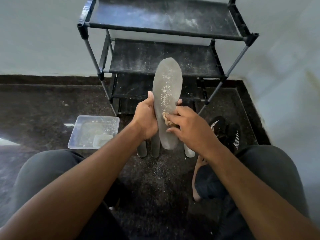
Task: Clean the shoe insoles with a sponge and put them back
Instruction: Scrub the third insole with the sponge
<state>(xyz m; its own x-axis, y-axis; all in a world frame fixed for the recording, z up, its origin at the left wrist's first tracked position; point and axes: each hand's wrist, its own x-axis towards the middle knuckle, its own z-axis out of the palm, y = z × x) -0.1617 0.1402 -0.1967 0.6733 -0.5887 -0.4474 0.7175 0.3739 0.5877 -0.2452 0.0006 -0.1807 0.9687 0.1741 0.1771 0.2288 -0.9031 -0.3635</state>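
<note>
Hands (161, 122), then tub (76, 135) holding sponge (101, 140)

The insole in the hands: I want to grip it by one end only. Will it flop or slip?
Probably fairly stiff: the insole stands upright well above the left hand without visibly drooping. Likely light, being thin. Loose pale crumbs on its face may make it a bit slippery where the right hand rubs the sponge.

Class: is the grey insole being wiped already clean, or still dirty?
Still dirty: pale specks cover the insole above the sponge that the right hand presses on it.
</note>
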